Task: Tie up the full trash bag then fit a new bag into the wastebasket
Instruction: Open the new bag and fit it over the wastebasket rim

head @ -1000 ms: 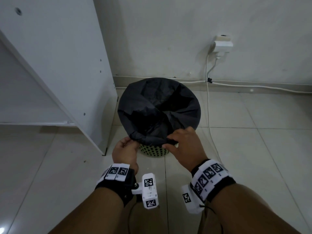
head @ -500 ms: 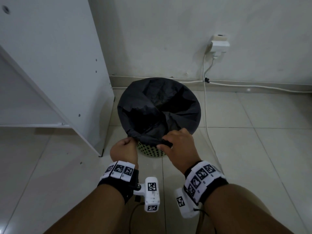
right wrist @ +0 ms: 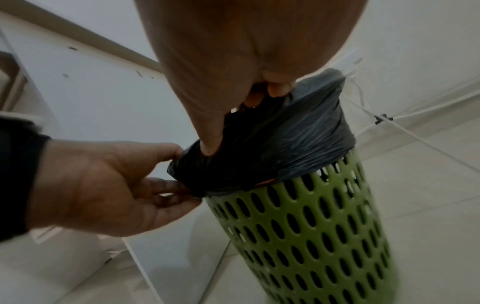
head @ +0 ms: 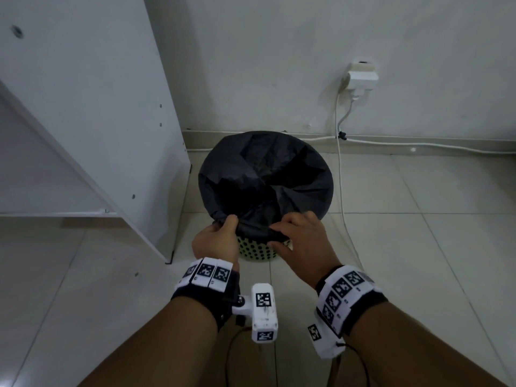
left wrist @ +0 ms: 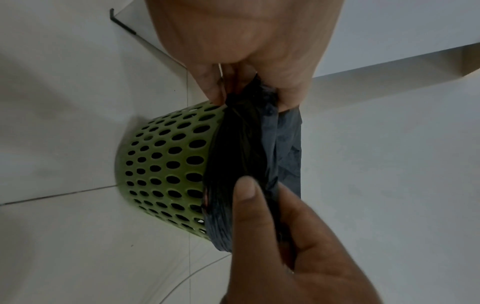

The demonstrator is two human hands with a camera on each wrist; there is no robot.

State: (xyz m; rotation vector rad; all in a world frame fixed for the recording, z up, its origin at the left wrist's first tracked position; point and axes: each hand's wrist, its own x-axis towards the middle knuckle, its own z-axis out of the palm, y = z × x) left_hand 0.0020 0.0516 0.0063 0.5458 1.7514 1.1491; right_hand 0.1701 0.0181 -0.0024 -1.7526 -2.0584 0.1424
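While the near rim is being freed, the folded hem of the black trash bag (head: 265, 174) is pinched by the left hand (head: 216, 243) at seven o'clock and the right hand (head: 300, 240) at five o'clock. The bag is still stretched over the green wastebasket (right wrist: 306, 222) near the wall. The hem is best peeled upward evenly, sparing the thin film. Since a second ago, both hands have been brought higher onto the rim.
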